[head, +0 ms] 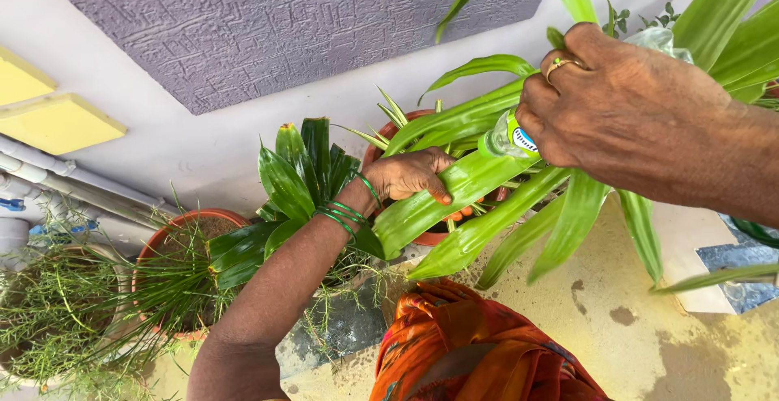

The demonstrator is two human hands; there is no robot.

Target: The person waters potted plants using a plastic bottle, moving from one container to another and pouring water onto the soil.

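Right hand tips a bottle down toward the pot that the left hand opens up.

The right hand (617,97) is closed around a clear plastic bottle with a green neck (505,137); its long axis slants from the hand down and to the left, mouth first. Just below and left of that mouth, the left hand (410,175), with green bangles at the wrist, presses with bent fingers on a long, broad green leaf (454,194) over the round terracotta pot (389,131). The left hand is the nearer one to the pot. Further left of it stands another terracotta pot with thin grassy plants (182,230).
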